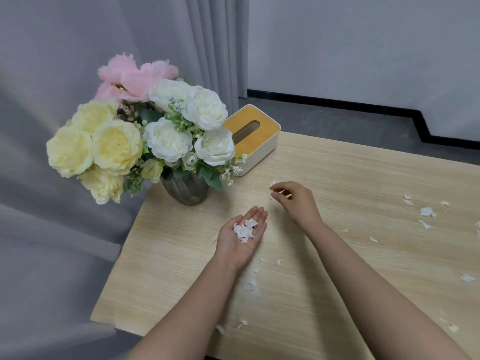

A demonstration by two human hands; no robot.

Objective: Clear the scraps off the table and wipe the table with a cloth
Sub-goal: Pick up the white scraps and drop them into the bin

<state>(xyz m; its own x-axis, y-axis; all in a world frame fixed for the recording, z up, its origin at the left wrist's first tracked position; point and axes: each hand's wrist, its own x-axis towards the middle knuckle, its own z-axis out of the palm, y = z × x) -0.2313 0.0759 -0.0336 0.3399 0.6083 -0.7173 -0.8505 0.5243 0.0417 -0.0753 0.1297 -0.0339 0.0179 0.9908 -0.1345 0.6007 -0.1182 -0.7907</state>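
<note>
1. Left hand (240,236): palm up, fingers straight, a pile of white paper scraps (244,230) lying in it.
2. Right hand (294,201): fingertips pinch one scrap (272,183) just beyond the left hand.
3. Loose scraps (426,211) scattered on the wooden surface (337,268), mostly right and near.
4. Flower vase (185,189) and tissue box (255,137) far left.

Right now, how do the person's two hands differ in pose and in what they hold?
The left hand lies palm up, fingers straight, carrying a pile of white scraps; the right hand is palm down, fingertips pinching a single scrap. The left is nearer the camera, the right nearer the tissue box. Both hover over the table.
</note>
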